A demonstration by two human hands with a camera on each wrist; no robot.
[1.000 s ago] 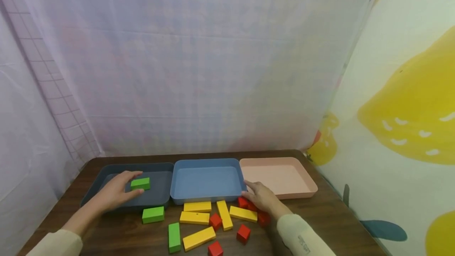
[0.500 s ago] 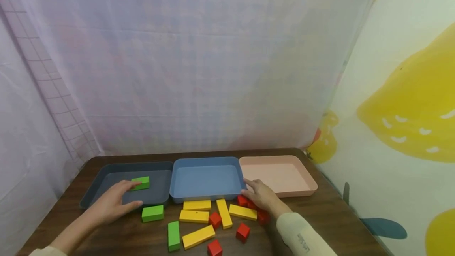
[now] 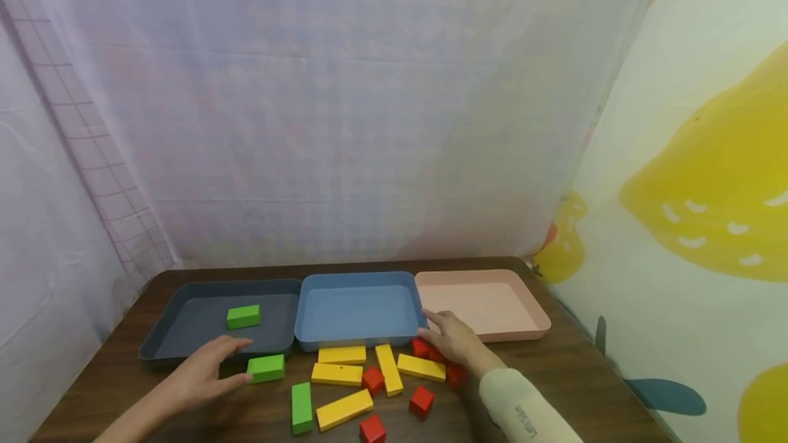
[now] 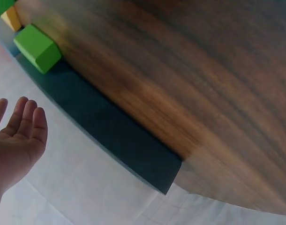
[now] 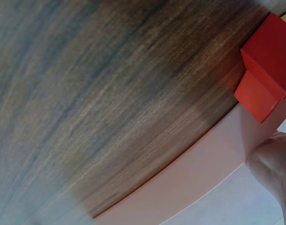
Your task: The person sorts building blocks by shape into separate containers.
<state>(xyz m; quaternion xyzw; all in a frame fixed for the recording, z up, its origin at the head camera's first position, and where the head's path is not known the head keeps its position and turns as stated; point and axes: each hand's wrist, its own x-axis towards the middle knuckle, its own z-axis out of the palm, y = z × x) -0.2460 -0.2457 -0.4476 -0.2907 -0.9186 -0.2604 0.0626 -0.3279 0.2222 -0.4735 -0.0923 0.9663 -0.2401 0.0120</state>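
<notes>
Left hand (image 3: pixel 206 371) relaxed beside green block (image 3: pixel 265 368); three green, five yellow.

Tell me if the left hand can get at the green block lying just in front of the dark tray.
Probably yes. The left hand is open right beside the green block, fingertips nearly at its end, with bare table around it; the dark tray wall stands behind it, out of the way.

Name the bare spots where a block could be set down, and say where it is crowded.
Free: the blue tray, the pink tray, and most of the dark tray around its one green block. Crowded: the table strip before the trays, between left hand and right hand.
</notes>
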